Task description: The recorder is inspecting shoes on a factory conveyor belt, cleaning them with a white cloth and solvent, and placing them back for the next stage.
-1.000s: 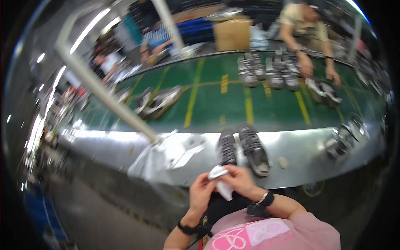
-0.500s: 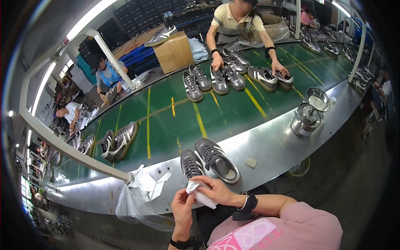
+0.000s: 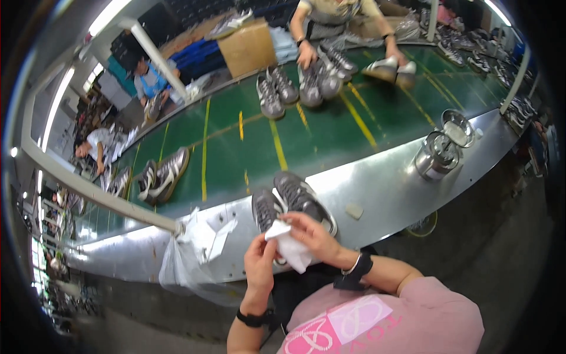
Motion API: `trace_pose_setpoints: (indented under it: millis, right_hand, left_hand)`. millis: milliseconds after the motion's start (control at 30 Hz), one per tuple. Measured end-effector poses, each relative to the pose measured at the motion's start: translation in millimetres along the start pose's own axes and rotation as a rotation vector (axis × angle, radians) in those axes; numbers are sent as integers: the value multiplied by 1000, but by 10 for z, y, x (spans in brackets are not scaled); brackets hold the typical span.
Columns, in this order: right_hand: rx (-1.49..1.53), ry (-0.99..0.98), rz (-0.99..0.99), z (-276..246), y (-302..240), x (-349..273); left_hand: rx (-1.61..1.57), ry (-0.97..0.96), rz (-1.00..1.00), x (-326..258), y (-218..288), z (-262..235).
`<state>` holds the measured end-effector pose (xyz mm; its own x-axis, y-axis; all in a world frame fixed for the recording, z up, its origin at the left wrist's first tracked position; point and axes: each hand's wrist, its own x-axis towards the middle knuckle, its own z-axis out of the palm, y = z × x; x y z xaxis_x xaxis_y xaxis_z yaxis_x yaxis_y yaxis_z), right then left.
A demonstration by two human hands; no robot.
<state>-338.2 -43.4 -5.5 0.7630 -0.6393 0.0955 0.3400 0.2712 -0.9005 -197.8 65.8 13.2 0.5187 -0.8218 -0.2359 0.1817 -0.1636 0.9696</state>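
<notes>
Low in the middle, my left hand (image 3: 260, 259) and my right hand (image 3: 316, 237) pinch a crumpled white sheet (image 3: 290, 248) between them. Paper or cloth, I cannot tell which. Just beyond my fingers a grey low-top sneaker with white stripes (image 3: 265, 207) rests on the metal ledge and belt edge. Its mate, a second grey sneaker (image 3: 293, 190), stands close on its right. My hands and the sheet hide the near end of the left shoe and part of the right one.
A green conveyor belt (image 3: 224, 159) carries more grey sneakers (image 3: 168, 174). White sheets (image 3: 206, 239) in a clear plastic bag lie left on the metal ledge (image 3: 377, 177). A pale pad (image 3: 354, 211) and metal canister (image 3: 434, 158) sit right. A co-worker (image 3: 336, 17) handles shoes opposite.
The whole scene sits higher in the picture. My hands still hold the white sheet. The co-worker across the belt has tipped up the pair of shoes at the right.
</notes>
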Motion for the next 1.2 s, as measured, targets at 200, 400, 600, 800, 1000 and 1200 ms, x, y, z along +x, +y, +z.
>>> trace_pose_setpoints:
  millis: [200,400,600,800,1000,1200]
  right_hand:
    - [31,16,106,-130,20,41]
    - [31,20,218,-138,-20,18]
    - [-80,126,124,-87,-58,99]
    - [72,151,251,-127,-195,162]
    - [171,167,258,-138,-302,327]
    - [186,42,296,-81,-441,243]
  left_hand:
    - [-263,-61,-39,55,56,10]
    - [-427,-84,-85,121,79,-23]
    - [-778,-106,-319,141,12,18]
    - [-707,-268,-356,58,-37,86]
    - [-435,-220,-263,48,-85,148]
    - [-644,-24,-363,178,-42,126]
